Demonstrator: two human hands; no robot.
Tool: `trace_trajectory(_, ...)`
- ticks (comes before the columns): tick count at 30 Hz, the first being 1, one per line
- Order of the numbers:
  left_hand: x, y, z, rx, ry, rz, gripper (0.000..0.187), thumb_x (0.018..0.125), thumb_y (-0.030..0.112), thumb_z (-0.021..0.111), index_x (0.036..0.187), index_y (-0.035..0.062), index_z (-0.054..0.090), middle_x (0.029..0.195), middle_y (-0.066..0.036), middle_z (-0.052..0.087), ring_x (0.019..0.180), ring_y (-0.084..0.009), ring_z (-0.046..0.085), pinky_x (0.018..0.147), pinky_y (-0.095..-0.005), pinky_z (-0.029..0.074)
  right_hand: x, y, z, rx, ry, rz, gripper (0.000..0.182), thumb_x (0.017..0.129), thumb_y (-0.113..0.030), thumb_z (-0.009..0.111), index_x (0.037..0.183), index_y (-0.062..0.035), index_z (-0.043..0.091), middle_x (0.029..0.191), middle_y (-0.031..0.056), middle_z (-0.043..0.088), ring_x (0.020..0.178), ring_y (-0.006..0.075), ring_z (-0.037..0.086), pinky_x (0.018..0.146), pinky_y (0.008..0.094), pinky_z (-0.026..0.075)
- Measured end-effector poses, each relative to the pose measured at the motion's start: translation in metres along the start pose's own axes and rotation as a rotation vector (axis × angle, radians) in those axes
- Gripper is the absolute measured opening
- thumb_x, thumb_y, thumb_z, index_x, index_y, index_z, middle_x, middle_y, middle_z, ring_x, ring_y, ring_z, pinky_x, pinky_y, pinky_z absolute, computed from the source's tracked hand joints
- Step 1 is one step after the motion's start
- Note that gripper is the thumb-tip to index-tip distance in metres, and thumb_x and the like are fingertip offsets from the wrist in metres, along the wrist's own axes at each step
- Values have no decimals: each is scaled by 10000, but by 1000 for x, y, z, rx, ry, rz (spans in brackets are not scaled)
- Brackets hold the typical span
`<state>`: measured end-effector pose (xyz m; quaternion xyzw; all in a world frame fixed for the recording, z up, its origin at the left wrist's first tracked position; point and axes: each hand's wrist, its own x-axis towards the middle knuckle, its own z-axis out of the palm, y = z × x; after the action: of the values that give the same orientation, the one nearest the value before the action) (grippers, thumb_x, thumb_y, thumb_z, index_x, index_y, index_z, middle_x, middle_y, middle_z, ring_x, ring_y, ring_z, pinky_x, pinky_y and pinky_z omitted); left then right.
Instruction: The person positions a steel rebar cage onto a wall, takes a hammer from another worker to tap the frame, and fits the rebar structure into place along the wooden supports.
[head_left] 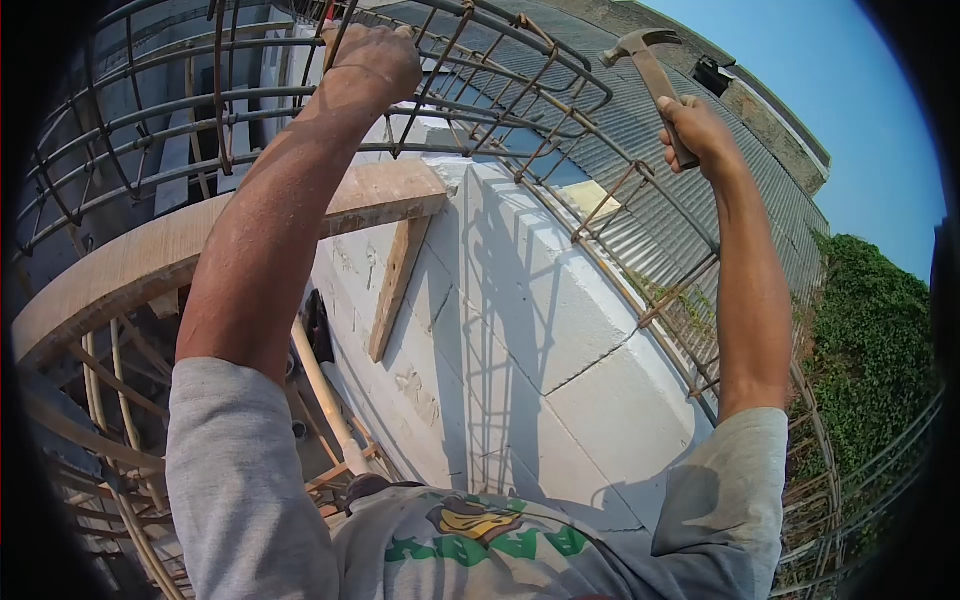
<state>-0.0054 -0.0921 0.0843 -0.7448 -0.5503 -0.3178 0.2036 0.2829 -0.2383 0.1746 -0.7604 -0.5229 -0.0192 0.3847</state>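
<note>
My right hand (695,132) is closed round the handle of a claw hammer (650,76), raised at the upper right with its head up and to the left. At the top, my left hand (375,62) is closed at the rebar cage (480,60), its fingers bent over beside a bar. Whether it grips the bar or something smaller cannot be made out. The cage of rusty bars and stirrups runs across the top and down along the white block wall (590,400). Under my left forearm lies a wooden formwork board (385,190).
A wooden brace (400,285) slants below the board. Bamboo poles (322,385) and more timber stand at the lower left. Beyond the wall are a corrugated roof (640,210) and green foliage (870,340). Long bars curve along the lower right.
</note>
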Motion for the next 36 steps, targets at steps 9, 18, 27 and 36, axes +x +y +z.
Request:
trace_trajectory(9,8,-5,6,-33,-34,65,273,895,191,457,1026,131,690,967,-124,692,930,-264,666,839,-414,502,-108,-5,-1,99,451,-401,375,917,-262,534,1141,32,479,660,28,547,491,72,557,400,223,464)
trace_trajectory(18,19,-4,9,-3,13,71,286,872,266,483,947,68,677,911,-153,678,885,-310,645,799,-429,491,-197,34,66,22,-241,-136,504,865,-338,600,1161,57,496,631,88,579,458,89,549,389,257,451)
trace_trajectory(27,9,-23,23,-412,88,155,181,782,195,573,774,49,679,769,-140,659,733,-284,638,670,-411,510,-214,47,146,-126,-289,-258,437,860,-350,633,1123,-13,542,634,146,597,573,272,643,541,376,516)
trace_trajectory(36,4,-3,3,-65,-73,44,383,830,284,521,1160,130,639,1178,-105,624,1142,-240,558,960,-432,325,-119,-50,276,-216,-408,-919,515,781,-462,670,1162,-126,590,929,116,644,860,326,640,753,419,508)
